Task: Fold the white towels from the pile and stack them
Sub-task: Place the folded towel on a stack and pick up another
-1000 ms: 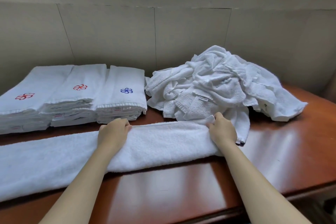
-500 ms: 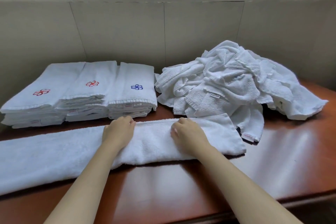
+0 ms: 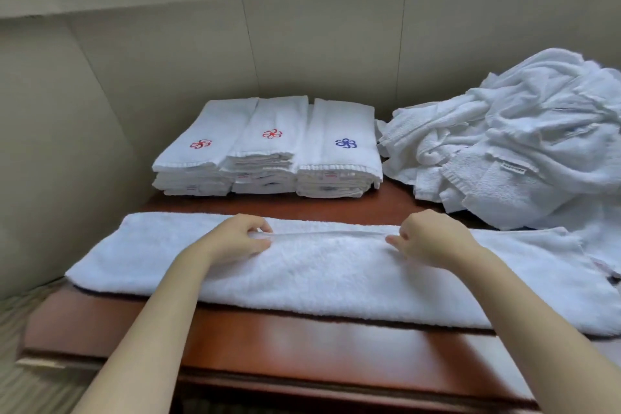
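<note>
Two hands pinch the far edge of a long towel on the table.

The towel (image 3: 336, 272) lies flat across the front part of the brown wooden table (image 3: 268, 346), folded along its length into a long band that runs from left to right. The left hand (image 3: 240, 239) and the right hand (image 3: 433, 239) each grasp the upper layer at its far edge with thumb and curled fingers, and this edge is a little raised between them. The hands are well apart, both in the middle part of the band. Behind the towel, near the wall (image 3: 151, 84), three stacks (image 3: 268, 158) of folded towels stand side by side - two with a red flower mark on top, the right one with a blue mark. The pile (image 3: 521, 144) of loose white towels is at the back right, and its lower part reaches the right end of the towel.
</note>
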The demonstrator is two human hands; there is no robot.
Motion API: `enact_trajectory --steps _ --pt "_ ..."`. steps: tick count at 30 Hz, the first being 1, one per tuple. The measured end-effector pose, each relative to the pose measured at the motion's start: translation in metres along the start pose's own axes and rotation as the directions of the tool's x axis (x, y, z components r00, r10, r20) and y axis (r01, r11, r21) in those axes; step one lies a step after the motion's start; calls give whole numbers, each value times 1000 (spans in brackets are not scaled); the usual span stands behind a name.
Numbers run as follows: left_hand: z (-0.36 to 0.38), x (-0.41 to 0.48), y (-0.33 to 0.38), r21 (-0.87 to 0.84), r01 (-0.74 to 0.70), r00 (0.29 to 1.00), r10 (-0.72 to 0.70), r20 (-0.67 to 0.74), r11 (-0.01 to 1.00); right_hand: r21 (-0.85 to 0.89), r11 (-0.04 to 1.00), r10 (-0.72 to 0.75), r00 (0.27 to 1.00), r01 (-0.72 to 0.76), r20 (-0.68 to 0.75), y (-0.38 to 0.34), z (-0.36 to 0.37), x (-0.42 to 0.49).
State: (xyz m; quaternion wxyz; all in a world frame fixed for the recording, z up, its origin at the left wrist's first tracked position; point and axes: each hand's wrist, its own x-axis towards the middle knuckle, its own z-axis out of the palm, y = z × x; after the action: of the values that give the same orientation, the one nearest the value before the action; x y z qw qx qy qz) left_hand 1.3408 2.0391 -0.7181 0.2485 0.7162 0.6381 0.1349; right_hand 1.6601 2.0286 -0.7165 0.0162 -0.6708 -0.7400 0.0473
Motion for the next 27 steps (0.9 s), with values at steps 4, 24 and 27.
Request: enact_trajectory --steps 4,24,27 --pt "-2 6 0 28 -38 999 39 -32 999 1 999 -43 995 43 -95 -11 7 -8" --pt "-27 7 -57 150 147 965 -108 -240 978 -124 992 -28 938 -16 -346 -57 34 7" --pt "-46 -4 -86 124 268 929 -222 -296 956 4 982 -177 928 189 -329 -77 37 16"
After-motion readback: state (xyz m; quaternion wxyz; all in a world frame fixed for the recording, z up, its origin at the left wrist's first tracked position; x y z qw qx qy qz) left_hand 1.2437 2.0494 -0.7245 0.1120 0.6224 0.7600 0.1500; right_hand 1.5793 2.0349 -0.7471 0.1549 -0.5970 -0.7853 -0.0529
